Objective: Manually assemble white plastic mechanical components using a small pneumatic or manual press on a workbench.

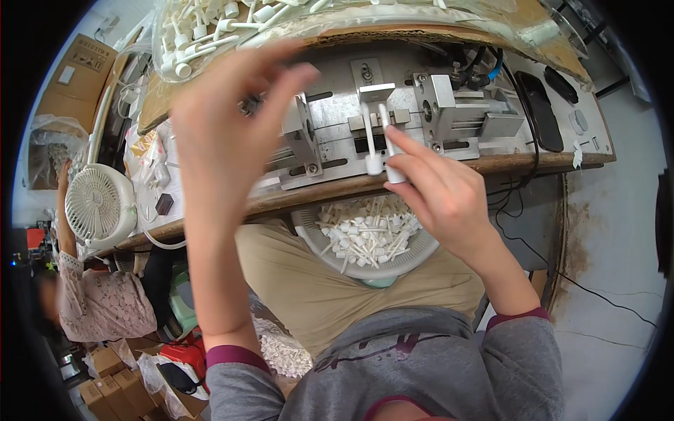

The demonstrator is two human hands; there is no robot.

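In my right hand [442, 200] is a white plastic stick with a thicker capped end [395, 173], pinched between thumb and fingers. Its thin end points away from me, up to a metal block [377, 92] on the fixture. Just left of it, a second white capped stick [373, 163] lies along the fixture, untouched by either hand. My left hand [225, 126], blurred by motion, is raised over the left part of the metal fixture [337, 151]. Its thumb and forefinger are spread apart, and nothing shows between them.
A grey basin [309, 235] of white plastic pieces sits at my lap, below the bench edge. More capped sticks [203, 35] are heaped in a clear bag at the back left. A white fan [102, 203] stands left; a black phone [539, 112] lies right. Another person [105, 295] sits left.
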